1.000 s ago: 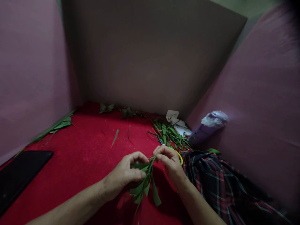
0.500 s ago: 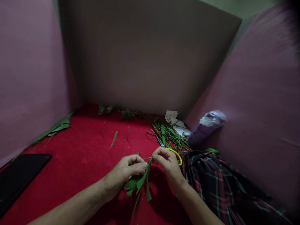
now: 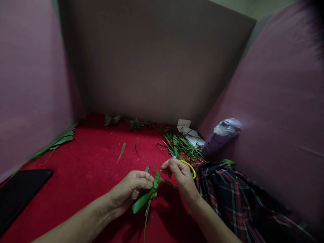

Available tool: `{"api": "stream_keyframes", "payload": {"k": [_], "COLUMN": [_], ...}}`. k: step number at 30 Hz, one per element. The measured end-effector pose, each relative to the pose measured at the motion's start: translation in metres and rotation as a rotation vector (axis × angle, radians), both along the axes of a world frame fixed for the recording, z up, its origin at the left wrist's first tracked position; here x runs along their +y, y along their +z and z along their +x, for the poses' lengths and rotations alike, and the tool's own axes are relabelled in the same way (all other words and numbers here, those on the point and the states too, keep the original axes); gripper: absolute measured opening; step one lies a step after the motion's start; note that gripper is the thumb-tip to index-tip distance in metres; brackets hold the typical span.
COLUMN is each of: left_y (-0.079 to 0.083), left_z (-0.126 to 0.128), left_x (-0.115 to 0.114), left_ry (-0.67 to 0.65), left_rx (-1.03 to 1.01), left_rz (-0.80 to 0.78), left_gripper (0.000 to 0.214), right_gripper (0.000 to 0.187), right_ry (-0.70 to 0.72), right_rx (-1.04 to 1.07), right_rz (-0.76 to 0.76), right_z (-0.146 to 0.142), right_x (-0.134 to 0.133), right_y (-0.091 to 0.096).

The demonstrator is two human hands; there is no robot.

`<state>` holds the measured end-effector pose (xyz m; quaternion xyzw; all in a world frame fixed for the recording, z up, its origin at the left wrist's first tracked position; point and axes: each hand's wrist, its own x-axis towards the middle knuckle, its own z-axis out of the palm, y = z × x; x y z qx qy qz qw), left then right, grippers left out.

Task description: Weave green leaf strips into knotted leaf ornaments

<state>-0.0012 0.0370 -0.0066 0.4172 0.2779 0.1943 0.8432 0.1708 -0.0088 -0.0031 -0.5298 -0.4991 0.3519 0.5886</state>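
A small bundle of folded green leaf strips (image 3: 142, 202) is pinched between the thumb and fingers of my left hand (image 3: 131, 189), over the red cloth (image 3: 96, 168). One thin strip hangs down from the bundle, and another points right, below my other hand. My right hand (image 3: 182, 177) is just right of the bundle's tip and apart from it. Its thumb and fingertips are drawn together; what they pinch, possibly a fine thread, is too small to make out. Yellow-handled scissors (image 3: 191, 165) lie behind my right hand, partly hidden by it.
Cut leaves and stems (image 3: 186, 148) are heaped beyond the scissors, beside white papers (image 3: 194, 137). A purple plastic-topped container (image 3: 219, 140) leans at the right wall. Plaid cloth (image 3: 227, 192) lies right, a black flat object (image 3: 25, 185) left, and leafy sprigs (image 3: 135, 124) along the back.
My right hand has come away from the bundle's tip, which it was touching before. In my left hand the bundle has turned, and one strip now points right.
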Motion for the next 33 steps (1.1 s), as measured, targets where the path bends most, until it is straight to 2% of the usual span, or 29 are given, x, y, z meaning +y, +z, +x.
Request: {"api": "stream_keyframes", "payload": {"k": [3,7,17,22,28,33], "left_y": [0.001,0.001,-0.003,-0.005,0.005,0.009], "left_z": [0.0,-0.001,-0.001,-0.001,0.002,0.004], "left_x": [0.003,0.004,0.002,0.003,-0.003,-0.005], "left_ry": [-0.055,-0.107,-0.161,-0.11,0.086,0.161], "left_rx": [-0.092,-0.2,-0.257,-0.187,-0.042,0.016], "left_rz": [-0.105,-0.165,-0.115,-0.067,0.076,0.143], "left_gripper": [0.006,0.004,0.01,0.009,0.013,0.02], "right_gripper": [0.043,0.045,0.046,0.045,0.045,0.046], "right_ry": [-0.076,-0.082,-0.064,-0.024,-0.034,0.009], "right_rx": [0.155,0.242,0.15,0.127,0.22,0.178], "right_rz": [0.033,0.04,0.066,0.058,0.048,0.03], "right_z": [0.002,0.002,-0.002,-0.003,0.006,0.012], "right_x": [0.001,0.002,-0.001,0.0,0.007,0.009], "right_y": [0.001,0.001,-0.003,-0.003,-0.005,-0.003]}}
